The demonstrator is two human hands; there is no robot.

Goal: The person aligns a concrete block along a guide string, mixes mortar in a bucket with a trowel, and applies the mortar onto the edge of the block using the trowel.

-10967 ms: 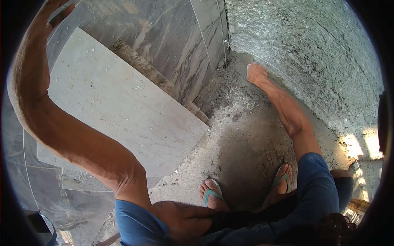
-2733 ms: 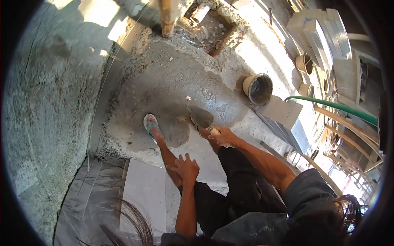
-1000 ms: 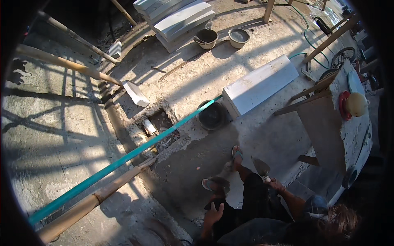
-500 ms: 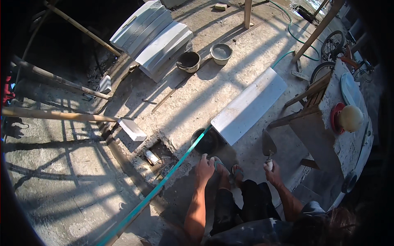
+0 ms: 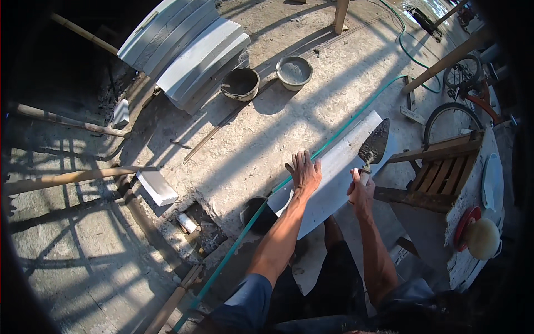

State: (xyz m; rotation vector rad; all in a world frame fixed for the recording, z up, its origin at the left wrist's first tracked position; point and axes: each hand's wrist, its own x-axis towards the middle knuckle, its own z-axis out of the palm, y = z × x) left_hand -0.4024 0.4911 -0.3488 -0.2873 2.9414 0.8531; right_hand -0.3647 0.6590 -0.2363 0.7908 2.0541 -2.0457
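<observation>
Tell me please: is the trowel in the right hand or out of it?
The trowel is in the right hand, which grips its handle.

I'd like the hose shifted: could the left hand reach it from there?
Probably yes: the left hand is spread open, and the green hose runs right past it in view, nothing visibly blocking, though depth is uncertain.
</observation>
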